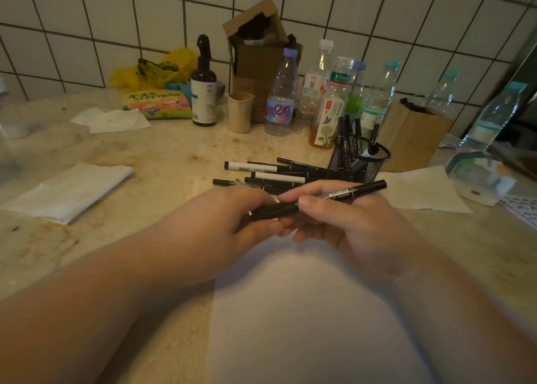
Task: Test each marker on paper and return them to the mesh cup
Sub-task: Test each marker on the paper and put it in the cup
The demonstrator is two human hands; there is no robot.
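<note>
Both hands hold one black marker above a white sheet of paper at the table's near edge. My left hand grips the marker's left end, while my right hand pinches its middle; the right end sticks out toward the upper right. Just behind my hands lies a pile of several black and white markers. A black mesh cup stands to the right of that pile with several markers upright in it.
Plastic bottles, a dark spray bottle, a beige cup and cardboard boxes line the tiled wall. Folded tissues lie at left, another paper at right. A yellow bag sits at the back left.
</note>
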